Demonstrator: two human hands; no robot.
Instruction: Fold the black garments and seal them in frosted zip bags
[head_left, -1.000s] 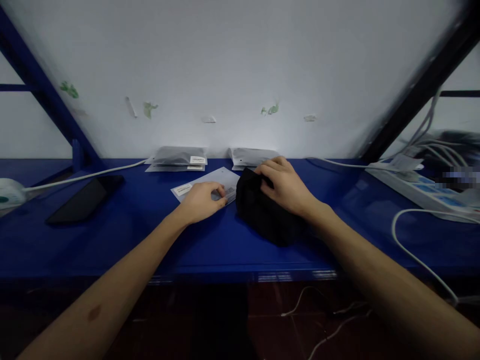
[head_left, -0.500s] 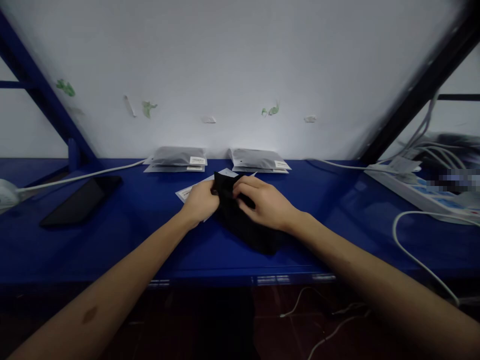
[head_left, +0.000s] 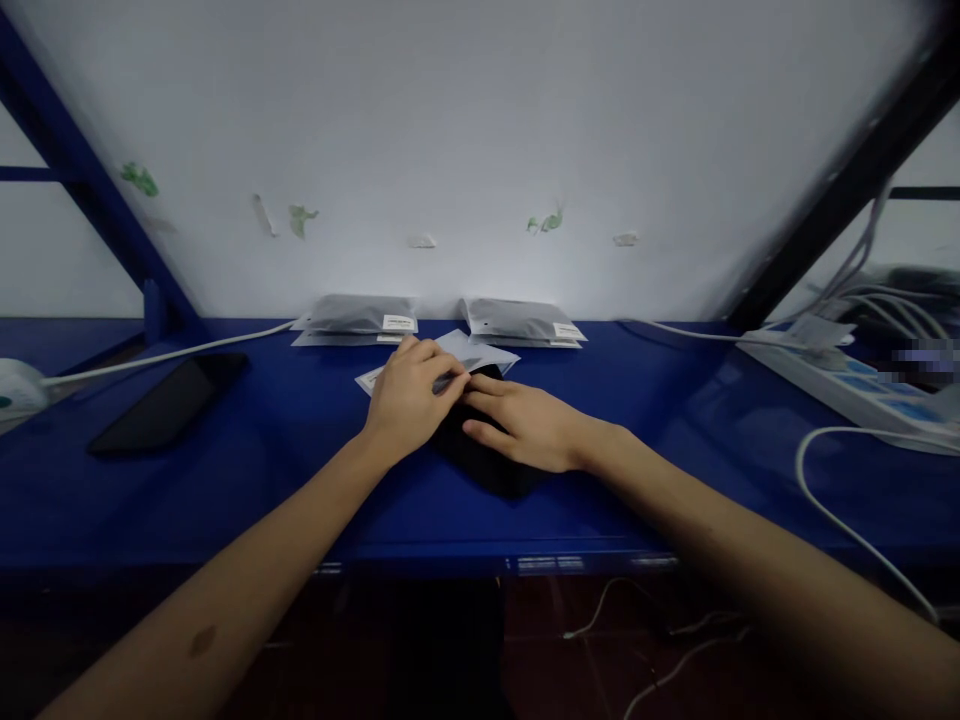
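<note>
A folded piece of black cloth (head_left: 487, 468) lies on the blue table in front of me, partly covered by my hands. My right hand (head_left: 534, 425) rests flat over its upper part, fingers stretched out to the left and thumb a little apart. At the cloth's upper left edge, my left hand (head_left: 411, 395) has its thumb and fingertips drawn together, pinching the edge close to my right fingertips. Just behind the hands lies a flat pale plastic bag (head_left: 480, 352) with a label, partly hidden by my left hand.
Two stacks of grey plastic packets, the left stack (head_left: 360, 315) and the right stack (head_left: 517, 318), sit against the wall. A dark phone-like slab (head_left: 169, 405) lies at left. White cables and a white power strip (head_left: 847, 385) occupy the right side of the blue table (head_left: 300, 490).
The cloth's raised upper edge has come down flatter. My left hand has loosened from a fist-like hold and turned over the edge; my right hand has flattened onto the cloth.
</note>
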